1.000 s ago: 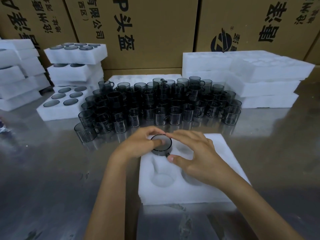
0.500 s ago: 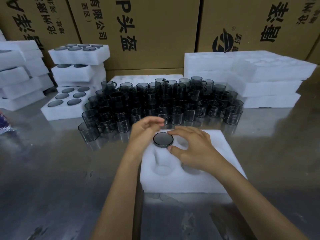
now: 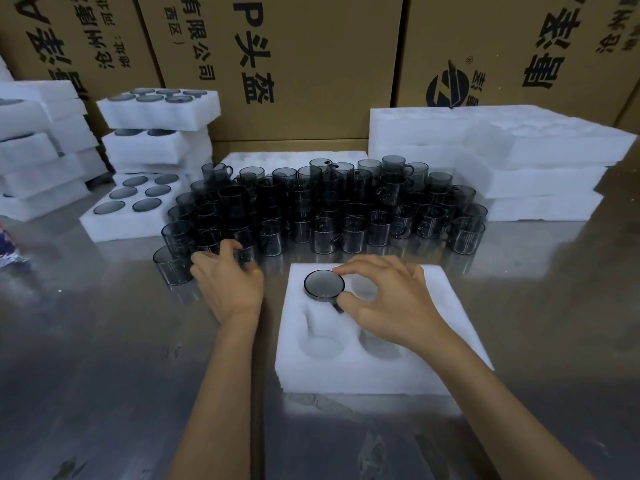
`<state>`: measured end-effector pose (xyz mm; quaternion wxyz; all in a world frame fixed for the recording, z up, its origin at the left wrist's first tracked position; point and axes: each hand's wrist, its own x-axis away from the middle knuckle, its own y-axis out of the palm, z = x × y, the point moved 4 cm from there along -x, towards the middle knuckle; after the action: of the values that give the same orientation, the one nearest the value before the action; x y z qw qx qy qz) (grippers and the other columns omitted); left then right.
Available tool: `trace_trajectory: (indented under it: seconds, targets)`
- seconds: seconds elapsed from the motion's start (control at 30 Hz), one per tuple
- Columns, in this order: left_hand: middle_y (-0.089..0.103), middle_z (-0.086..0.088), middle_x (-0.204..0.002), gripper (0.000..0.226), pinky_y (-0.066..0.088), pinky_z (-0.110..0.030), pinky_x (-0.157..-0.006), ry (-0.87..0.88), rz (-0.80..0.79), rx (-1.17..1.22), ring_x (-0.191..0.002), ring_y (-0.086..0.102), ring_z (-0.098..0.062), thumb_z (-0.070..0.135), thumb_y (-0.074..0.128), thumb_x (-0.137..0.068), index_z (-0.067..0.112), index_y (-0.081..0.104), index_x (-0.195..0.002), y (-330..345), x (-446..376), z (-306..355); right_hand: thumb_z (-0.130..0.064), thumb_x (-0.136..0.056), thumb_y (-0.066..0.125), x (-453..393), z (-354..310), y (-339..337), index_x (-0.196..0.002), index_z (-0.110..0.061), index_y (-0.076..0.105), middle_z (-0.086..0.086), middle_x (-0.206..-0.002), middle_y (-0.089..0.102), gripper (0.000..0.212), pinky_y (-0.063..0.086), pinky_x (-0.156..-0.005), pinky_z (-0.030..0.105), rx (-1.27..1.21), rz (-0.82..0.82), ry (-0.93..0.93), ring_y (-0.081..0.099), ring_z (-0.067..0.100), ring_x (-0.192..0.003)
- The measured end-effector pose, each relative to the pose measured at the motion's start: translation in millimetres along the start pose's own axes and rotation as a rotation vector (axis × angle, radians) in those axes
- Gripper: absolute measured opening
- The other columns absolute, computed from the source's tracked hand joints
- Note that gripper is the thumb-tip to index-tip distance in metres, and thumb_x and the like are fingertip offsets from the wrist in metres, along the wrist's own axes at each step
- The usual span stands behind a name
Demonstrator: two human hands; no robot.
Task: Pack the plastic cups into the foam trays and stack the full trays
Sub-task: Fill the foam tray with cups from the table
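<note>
Between my right thumb and forefinger sits the smoky plastic cup (image 3: 324,285), upside down in the far-left pocket of the foam tray (image 3: 446,368) and almost sunk flush. My right hand (image 3: 391,299) pinches its rim lightly, forefinger on the far edge, thumb on the near edge beside the little handle that pokes toward me. The other pockets I can see — one under my palm, two nearer my wrist — look empty, so I judge this tray barely started: first cup going in, seating step.

Off past my left fingertips stands the crowd of loose cups (image 3: 325,209) on the metal table (image 3: 104,358). My left hand (image 3: 228,282) lies among the nearest of them with its fingers curled; they seem to close around one cup in the front row, though I cannot tell whether the grip is made.

Next, I think, the right fingers need to press the cup fully home with its handle lined up in the slot, then let go. The left must lift one cup clear without knocking its neighbours, which stand touching.

Beyond the left knuckles lies a filled tray (image 3: 114,223), with stacked trays (image 3: 156,133) behind it.
</note>
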<state>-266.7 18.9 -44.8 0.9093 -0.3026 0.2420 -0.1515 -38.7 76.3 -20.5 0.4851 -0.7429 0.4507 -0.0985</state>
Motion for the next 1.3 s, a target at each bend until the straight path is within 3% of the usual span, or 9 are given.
trace_trajectory:
  seconds: [0.13, 0.33, 0.47, 0.63, 0.8, 0.93, 1.07, 1.17, 1.3]
  targets:
    - [0.044, -0.017, -0.120, 0.021, 0.033, -0.043, -0.095, 0.083, 0.055, -0.120, -0.114, 0.038, -0.036, 0.012, 0.067, -0.084, 0.015, 0.065, -0.105, -1.0, 4.2, 6.1, -0.047, -0.085, 0.062, -0.3, -0.6, 0.5, -0.120, -0.047, 0.062, -0.030, -0.130, 0.052, 0.034, 0.008, -0.090, 0.020, 0.025, 0.015, -0.014, 0.035, -0.002, -0.126]
    - [0.048, -0.019, -0.127, 0.012, 0.036, -0.044, -0.104, 0.054, -0.055, 0.107, -0.126, 0.036, -0.037, 0.013, 0.069, -0.089, 0.009, 0.062, -0.097, 2.2, 4.2, 2.0, -0.047, -0.087, 0.061, 1.1, -0.2, 0.7, -0.122, -0.047, 0.062, -0.031, -0.130, 0.052, 0.035, 0.009, -0.094, 0.022, 0.025, 0.017, -0.024, 0.036, -0.001, -0.127]
    - [0.051, -0.004, -0.107, 0.023, 0.044, -0.041, -0.087, 0.058, -0.015, 0.379, -0.101, 0.049, -0.023, 0.019, 0.072, -0.089, 0.011, 0.050, -0.089, -8.9, 7.8, 17.7, -0.048, -0.092, 0.059, 2.4, -0.5, -1.4, -0.127, -0.044, 0.062, -0.027, -0.135, 0.053, 0.036, 0.011, -0.101, 0.023, -0.010, 0.049, -0.019, 0.037, -0.001, -0.131]
    - [0.060, 0.009, -0.107, 0.053, 0.052, -0.035, -0.087, 0.123, -0.064, 0.650, -0.102, 0.061, -0.011, 0.038, 0.084, -0.076, 0.033, 0.044, -0.111, -27.0, 19.5, 48.6, -0.044, -0.091, 0.065, 4.7, -3.5, -9.5, -0.133, -0.042, 0.057, -0.028, -0.126, 0.057, 0.042, 0.025, -0.109, 0.027, -0.228, 0.150, -0.032, 0.043, -0.001, -0.126]
    - [0.067, 0.012, -0.102, 0.044, 0.054, -0.030, -0.086, 0.300, -0.178, 0.641, -0.098, 0.064, -0.005, 0.049, 0.084, -0.071, 0.035, 0.060, -0.105, -24.6, 42.9, 83.1, -0.037, -0.094, 0.066, 8.5, -10.6, -16.2, -0.130, -0.034, 0.061, -0.023, -0.122, 0.063, 0.037, 0.041, -0.107, 0.037, -0.330, 0.218, -0.113, 0.051, 0.002, -0.120]
    - [0.065, 0.011, -0.105, 0.050, 0.049, -0.021, -0.083, 0.350, -0.291, 0.572, -0.099, 0.062, -0.003, 0.064, 0.073, -0.075, 0.035, 0.061, -0.114, -15.1, 59.0, 96.0, -0.027, -0.095, 0.067, 8.2, -7.5, -21.7, -0.099, -0.023, 0.072, -0.017, -0.095, 0.070, 0.007, 0.042, -0.089, 0.021, -0.362, 0.274, -0.120, 0.057, 0.003, -0.101]
    - [0.066, 0.019, -0.096, 0.048, 0.047, -0.010, -0.076, 0.308, -0.406, 0.573, -0.090, 0.061, 0.008, 0.061, 0.063, -0.086, 0.037, 0.062, -0.127, -12.9, 56.8, 95.0, -0.023, -0.093, 0.069, 4.7, 8.4, -33.5, -0.085, -0.027, 0.069, -0.018, -0.083, 0.072, 0.009, 0.038, -0.077, 0.004, -0.467, 0.164, -0.028, 0.064, -0.001, -0.088]
    - [0.065, 0.019, -0.095, 0.053, 0.043, 0.000, -0.071, 0.321, -0.530, 0.546, -0.087, 0.060, 0.013, 0.049, 0.070, -0.086, 0.039, 0.054, -0.136, -8.3, 60.8, 97.3, -0.019, -0.091, 0.070, 3.8, 24.3, -43.9, -0.089, -0.024, 0.060, -0.006, -0.074, 0.075, 0.011, 0.044, -0.077, 0.020, -0.546, 0.096, 0.029, 0.068, 0.009, -0.079]
    - [0.068, 0.016, -0.105, 0.044, 0.047, -0.007, -0.080, 0.370, -0.610, 0.492, -0.095, 0.060, 0.008, 0.051, 0.068, -0.086, 0.032, 0.067, -0.126, -4.2, 67.3, 100.8, -0.021, -0.086, 0.070, 5.2, 33.8, -44.7, -0.084, -0.026, 0.056, 0.001, -0.071, 0.075, 0.015, 0.043, -0.075, 0.034, -0.562, 0.004, 0.053, 0.067, 0.012, -0.074]
